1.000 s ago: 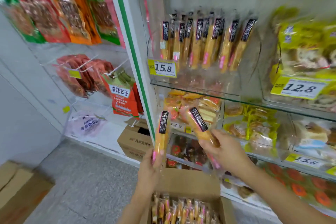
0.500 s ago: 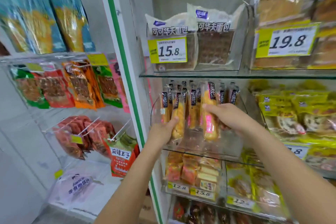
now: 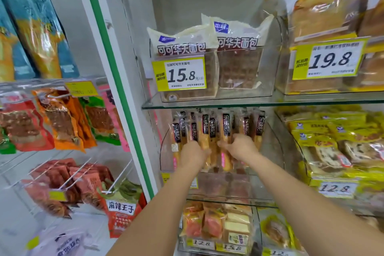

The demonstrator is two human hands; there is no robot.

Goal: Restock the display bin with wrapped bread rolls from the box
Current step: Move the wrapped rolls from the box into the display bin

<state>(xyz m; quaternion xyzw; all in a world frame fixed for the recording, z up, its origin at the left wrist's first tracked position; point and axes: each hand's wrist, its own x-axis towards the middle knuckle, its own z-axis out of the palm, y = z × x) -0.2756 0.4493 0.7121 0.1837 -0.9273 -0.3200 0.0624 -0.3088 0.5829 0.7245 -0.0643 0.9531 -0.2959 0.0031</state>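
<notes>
Under the glass shelf (image 3: pixel 207 103), at about 12 o'clock from your wrists, both your hands are now deep inside the clear bin (image 3: pixel 270 151), where half a second ago they were only arriving at its front and a second ago were down over the box, which has since dropped out of view. Your left hand (image 3: pixel 192 155) is closed around a roll (image 3: pixel 204 135) and your right hand (image 3: pixel 239 147) around another roll (image 3: pixel 226 131), each standing upright and pressed in among the row already there. Judging by this, the two rolls are as good as placed; what remains is to let go and see that they stay standing. At 11 o'clock hangs the 15.8 tag (image 3: pixel 179 74).
</notes>
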